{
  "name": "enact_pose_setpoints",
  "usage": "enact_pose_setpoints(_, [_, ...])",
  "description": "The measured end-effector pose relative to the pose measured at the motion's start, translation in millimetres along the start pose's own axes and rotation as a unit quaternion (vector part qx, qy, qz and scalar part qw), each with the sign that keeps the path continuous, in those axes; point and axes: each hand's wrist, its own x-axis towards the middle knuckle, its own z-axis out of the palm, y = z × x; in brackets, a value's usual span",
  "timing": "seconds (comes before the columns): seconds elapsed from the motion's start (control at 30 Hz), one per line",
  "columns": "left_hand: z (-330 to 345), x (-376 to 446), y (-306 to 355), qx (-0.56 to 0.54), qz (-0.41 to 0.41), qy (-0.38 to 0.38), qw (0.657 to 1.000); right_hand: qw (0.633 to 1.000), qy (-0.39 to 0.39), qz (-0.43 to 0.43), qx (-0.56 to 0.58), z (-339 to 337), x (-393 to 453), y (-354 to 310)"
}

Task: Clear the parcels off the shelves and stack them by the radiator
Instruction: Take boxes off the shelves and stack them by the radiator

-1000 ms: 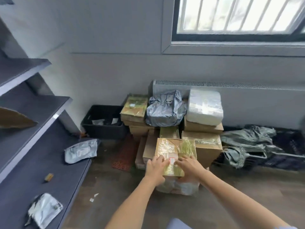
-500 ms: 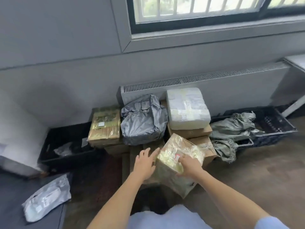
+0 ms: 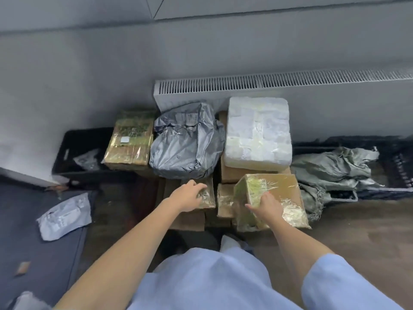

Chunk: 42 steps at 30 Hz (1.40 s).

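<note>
Head view: right hand [image 3: 266, 209] spread over the near face of a tape-wrapped cardboard box [image 3: 271, 198], fingers curled round its edge, box tilted and leaning among the parcels stacked before the radiator [image 3: 279, 86]

Left hand [image 3: 190, 195] reaching onto a low taped carton [image 3: 206, 198] just left of that box, fingers bent over its top; whether gripping or only resting, cannot tell

Beyond the left hand, a crumpled grey mailer bag [image 3: 185, 142], with a green-brown taped box [image 3: 129, 142] further left, beside a black crate [image 3: 73, 153]

Beyond the right hand, a white foam-wrapped parcel [image 3: 257, 133] atop a brown carton

Far right of the right hand, grey-green sacking [image 3: 330, 168] draped over a dark crate

Well left of the left hand, a pale flat mailer [image 3: 64, 215] lying on the dark shelf [image 3: 33, 242]
</note>
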Motion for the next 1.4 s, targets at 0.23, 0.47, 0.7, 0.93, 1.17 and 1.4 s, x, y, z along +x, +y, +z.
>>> enact_pose_setpoints(0.23, [19,22,42,-0.078,-0.098,-0.020,0.992,0.997,-0.060,-0.037,-0.028,-1,63,22])
enact_pose_setpoints(0.47, [46,-8,43,-0.130,-0.156,-0.030,0.979,0.976,-0.206,-0.059,-0.031,10,83,7])
enact_pose_setpoints(0.7, [69,-65,14,-0.217,-0.257,0.005,0.942,0.974,-0.177,-0.064,-0.125,-14,55,-40])
enact_pose_setpoints(0.93, [125,-182,-17,-0.365,-0.372,0.128,0.844,0.870,-0.086,-0.431,-0.222,34,-95,-177])
enact_pose_setpoints(1.17, [309,-416,-3,-0.448,-0.548,0.226,0.669,0.645,-0.146,-0.663,-0.351,155,-353,-203])
enact_pose_setpoints(1.4, [524,-609,98,-0.511,-0.695,0.274,0.426,0.439,-0.151,-0.728,-0.505,278,-568,-141])
